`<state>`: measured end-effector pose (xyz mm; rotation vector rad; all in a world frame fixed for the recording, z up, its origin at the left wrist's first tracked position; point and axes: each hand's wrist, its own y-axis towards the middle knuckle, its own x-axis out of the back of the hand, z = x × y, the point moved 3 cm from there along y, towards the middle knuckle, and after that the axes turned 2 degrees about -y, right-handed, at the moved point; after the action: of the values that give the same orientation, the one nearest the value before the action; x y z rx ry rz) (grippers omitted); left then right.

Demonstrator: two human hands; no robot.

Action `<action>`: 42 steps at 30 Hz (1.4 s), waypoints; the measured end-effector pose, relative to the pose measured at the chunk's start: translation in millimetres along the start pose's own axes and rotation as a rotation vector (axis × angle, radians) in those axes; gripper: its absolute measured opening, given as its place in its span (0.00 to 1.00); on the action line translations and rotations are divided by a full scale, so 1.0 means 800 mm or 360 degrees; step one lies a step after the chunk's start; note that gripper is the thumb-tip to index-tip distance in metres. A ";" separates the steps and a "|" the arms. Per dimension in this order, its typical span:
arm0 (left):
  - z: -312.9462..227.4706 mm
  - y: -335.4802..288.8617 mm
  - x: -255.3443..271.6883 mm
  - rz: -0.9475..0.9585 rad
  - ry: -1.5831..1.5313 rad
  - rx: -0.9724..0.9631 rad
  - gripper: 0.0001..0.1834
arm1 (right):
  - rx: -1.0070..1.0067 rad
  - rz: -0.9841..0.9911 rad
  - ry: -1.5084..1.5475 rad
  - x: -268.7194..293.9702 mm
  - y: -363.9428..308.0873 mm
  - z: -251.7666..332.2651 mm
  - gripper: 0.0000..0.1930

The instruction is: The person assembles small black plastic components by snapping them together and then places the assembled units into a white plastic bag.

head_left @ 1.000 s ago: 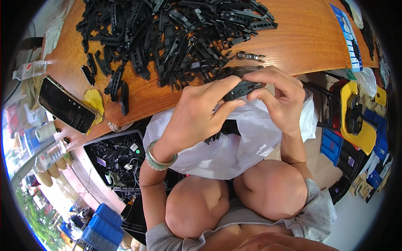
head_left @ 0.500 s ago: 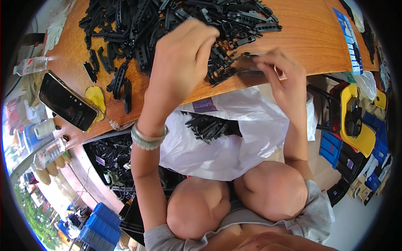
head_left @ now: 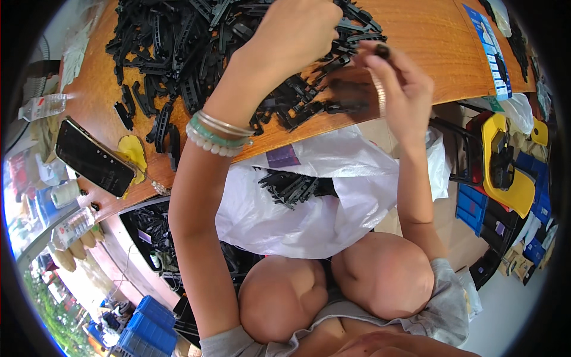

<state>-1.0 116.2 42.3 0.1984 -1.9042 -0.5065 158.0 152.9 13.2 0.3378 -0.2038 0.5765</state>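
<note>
A heap of black plastic parts (head_left: 184,50), long, slotted and hooked, covers the far middle of the wooden table. Over its right side my left hand (head_left: 300,30) is curled closed, back of the hand up; its fingertips and whatever they hold are hidden. To the right, near the table's edge, my right hand (head_left: 407,80) pinches a small dark plastic part (head_left: 382,52), partly blurred. Dark smeared shapes lie between the two hands. Below the edge, a white plastic bag (head_left: 285,229) spreads open above my knees, with several black parts (head_left: 297,187) inside.
A phone (head_left: 95,156) leans beside a yellow object (head_left: 132,156) at the table's left. A blue and white leaflet (head_left: 491,50) lies on the right. Beneath the left edge stands a black crate (head_left: 148,229) full of dark parts. A yellow chair (head_left: 517,190) stands right.
My left hand has moved away from me and to the right over the heap. My right hand has risen slightly, a dark part still at its fingers. The view has shifted a little.
</note>
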 end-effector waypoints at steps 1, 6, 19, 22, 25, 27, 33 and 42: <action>0.000 0.001 -0.006 0.0021 0.0102 -0.0027 0.05 | -0.0056 -0.0068 0.0090 0.012 -0.002 0.004 0.10; -0.006 0.005 0.002 -0.0025 0.0253 -0.0029 0.04 | -0.0238 -0.0195 0.0369 0.046 -0.007 -0.004 0.12; -0.041 -0.088 0.022 -0.0142 -0.1921 0.1197 0.18 | 0.0083 0.0395 0.0302 0.006 -0.022 0.044 0.09; -0.057 -0.085 0.029 0.0043 -0.2079 0.1210 0.15 | 0.0490 0.0381 -0.0030 0.010 -0.024 0.055 0.09; -0.058 -0.087 0.025 0.0044 -0.1980 0.1104 0.15 | 0.0663 0.0251 -0.0186 0.010 -0.021 0.061 0.10; -0.060 -0.097 0.022 0.0103 -0.1478 0.0800 0.19 | 0.0644 0.0196 -0.0191 0.008 -0.025 0.061 0.09; -0.076 -0.099 0.032 -0.0112 -0.1036 0.0629 0.18 | 0.0688 0.0115 -0.0117 0.010 -0.028 0.060 0.12; -0.084 -0.102 0.030 -0.0210 -0.1046 0.0449 0.17 | 0.0498 0.0331 -0.0156 0.010 -0.033 0.051 0.14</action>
<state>43.5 17.1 47.7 0.3774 -2.6203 -0.4162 176.0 121.0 46.7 0.6538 -0.2449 0.8004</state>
